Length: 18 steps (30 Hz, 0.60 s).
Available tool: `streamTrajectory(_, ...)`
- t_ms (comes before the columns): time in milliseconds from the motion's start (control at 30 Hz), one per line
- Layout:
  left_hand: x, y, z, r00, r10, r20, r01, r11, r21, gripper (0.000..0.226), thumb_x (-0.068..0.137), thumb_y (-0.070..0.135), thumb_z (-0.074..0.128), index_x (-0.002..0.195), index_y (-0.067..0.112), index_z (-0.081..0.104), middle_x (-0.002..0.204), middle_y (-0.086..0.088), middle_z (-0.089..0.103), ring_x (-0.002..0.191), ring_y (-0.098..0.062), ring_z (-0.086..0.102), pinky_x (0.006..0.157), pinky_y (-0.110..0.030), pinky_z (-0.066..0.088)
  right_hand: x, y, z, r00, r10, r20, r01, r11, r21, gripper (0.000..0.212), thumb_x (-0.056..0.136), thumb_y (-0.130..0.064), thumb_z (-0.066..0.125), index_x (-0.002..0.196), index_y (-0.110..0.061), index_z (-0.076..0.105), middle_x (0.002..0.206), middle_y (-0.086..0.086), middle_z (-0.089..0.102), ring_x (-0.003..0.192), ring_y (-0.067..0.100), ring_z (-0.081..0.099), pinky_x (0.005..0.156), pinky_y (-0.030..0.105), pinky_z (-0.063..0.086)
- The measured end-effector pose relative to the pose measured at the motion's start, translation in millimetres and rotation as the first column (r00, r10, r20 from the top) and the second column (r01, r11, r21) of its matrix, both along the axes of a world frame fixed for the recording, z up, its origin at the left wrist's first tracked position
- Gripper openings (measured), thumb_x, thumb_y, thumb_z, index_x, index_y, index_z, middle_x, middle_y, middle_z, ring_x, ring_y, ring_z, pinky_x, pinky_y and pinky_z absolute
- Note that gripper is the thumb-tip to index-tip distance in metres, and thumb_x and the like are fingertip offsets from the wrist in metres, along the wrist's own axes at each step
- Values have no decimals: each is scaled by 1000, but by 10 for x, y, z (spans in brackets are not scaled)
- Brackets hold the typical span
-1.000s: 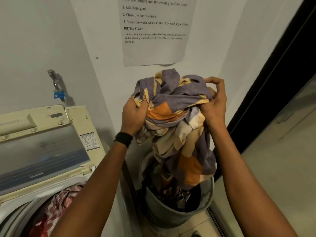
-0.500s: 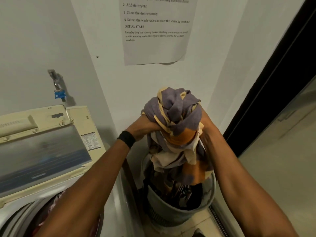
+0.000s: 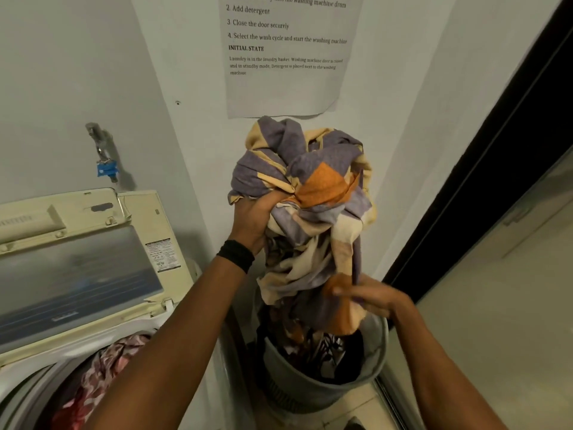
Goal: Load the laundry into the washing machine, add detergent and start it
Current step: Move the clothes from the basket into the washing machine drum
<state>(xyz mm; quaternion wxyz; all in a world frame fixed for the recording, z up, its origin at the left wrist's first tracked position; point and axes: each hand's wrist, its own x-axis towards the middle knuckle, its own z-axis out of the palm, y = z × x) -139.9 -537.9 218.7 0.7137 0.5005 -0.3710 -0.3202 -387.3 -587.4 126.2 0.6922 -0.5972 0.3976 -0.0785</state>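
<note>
**Current step: transfer of laundry from basket to drum**

1. Your left hand (image 3: pixel 254 217) is closed in a full grip on the patchwork cloth (image 3: pixel 310 181). The fingers are buried in the bunched fabric. You hold the bundle high, in front of the far wall, so that its length clears the laundry basket (image 3: pixel 310 389) directly below.

2. Your right hand (image 3: pixel 369 297) is low, just above the basket rim, against the hanging tail of the cloth. Motion blur hides the fingers, so it is not possible to tell whether they are closed on the tail or only pressed against it. This position probably serves to gather the loose end so that it does not drag or catch on the dark items left in the basket.

3. The washing machine (image 3: pixel 145 218) stands to the left, with its lid (image 3: pixel 77 274) raised and leaning back. The drum opening is at near left and already contains a floral garment (image 3: pixel 102 373).

4. Status: loading is partly complete. The cloth is not yet over the drum, and the basket still holds laundry.

5. Next move, as a judgement: carry the gathered bundle left, over the machine rim, then release it. A trailing tail could snag on the rim.

6. No detergent is in view.
</note>
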Motion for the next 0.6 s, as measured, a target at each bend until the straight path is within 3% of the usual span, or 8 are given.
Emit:
streamTrajectory(67, -37, 9, -37, 997, 39, 60, -41, 999, 31, 42, 68, 30, 77, 105, 10, 71, 99, 11, 78, 96, -11, 73, 84, -23, 56, 103, 37, -258, 990, -96, -101, 74, 977, -200, 12, 93, -5, 71, 105, -3, 69, 124, 6, 67, 91, -7, 70, 107, 37, 49)
streamTrajectory(100, -51, -2, -65, 992, 55, 114, -60, 997, 44, 37, 72, 23, 78, 106, 10, 72, 99, 12, 78, 96, -10, 73, 84, -22, 56, 152, 66, -210, 976, -181, -124, 140, 949, -283, 11, 99, 5, 58, 92, -1, 64, 116, 9, 61, 79, -11, 66, 104, 32, 49)
streamTrajectory(167, -67, 11, -106, 985, 67, 159, -80, 994, 75, 25, 80, 10, 77, 105, 10, 74, 100, 13, 78, 98, -8, 72, 88, -23, 56, 194, 7, 8, 974, -212, -77, 178, 932, -315, 3, 101, -3, 58, 104, -4, 58, 112, 12, 56, 96, 7, 61, 88, 27, 47)
streamTrajectory(267, -62, 77, -85, 942, 132, 309, -161, 985, 69, 27, 83, 14, 78, 107, 3, 75, 112, -1, 77, 105, -1, 68, 99, -23, 50, 24, -36, 576, 943, -325, 72, 325, 850, -414, 84, 68, -65, 83, 119, -2, 62, 115, 20, 64, 102, 12, 58, 85, 30, 47)
streamTrajectory(333, -127, 119, -130, 897, 170, 408, -221, 972, 81, 25, 86, 20, 75, 105, 4, 76, 111, -10, 76, 108, -9, 68, 107, -35, 47, -136, -20, 966, 867, -425, 260, 498, 737, -457, 40, 81, -46, 81, 95, -11, 68, 84, -2, 72, 72, -6, 60, 70, 28, 49)
streamTrajectory(400, -261, 113, -187, 888, 203, 413, -280, 951, 133, 40, 92, 27, 65, 110, -9, 71, 106, -25, 74, 105, -23, 68, 105, -49, 46, -234, -92, 1182, 728, -517, 449, 679, 630, -376, 5, 92, -18, 72, 93, -18, 67, 75, -14, 72, 68, -8, 65, 68, 20, 51)
streamTrajectory(533, -476, 68, -317, 914, 162, 371, -241, 954, 177, 78, 94, 57, 57, 133, -11, 56, 132, -25, 63, 123, -35, 61, 109, -39, 46, 88, -132, 1243, 754, -435, 492, 648, 613, -451, 24, 91, -20, 75, 112, -28, 66, 103, -13, 75, 97, -4, 69, 86, 18, 55)
streamTrajectory(600, -452, 73, -345, 875, 30, 484, -138, 972, 190, 103, 85, 77, 58, 147, -5, 45, 144, -16, 58, 133, -20, 56, 112, -29, 45, 218, -139, 1146, 715, -468, 520, 691, 586, -423, 39, 80, -36, 81, 114, -28, 65, 111, -5, 72, 103, 5, 70, 94, 29, 56)
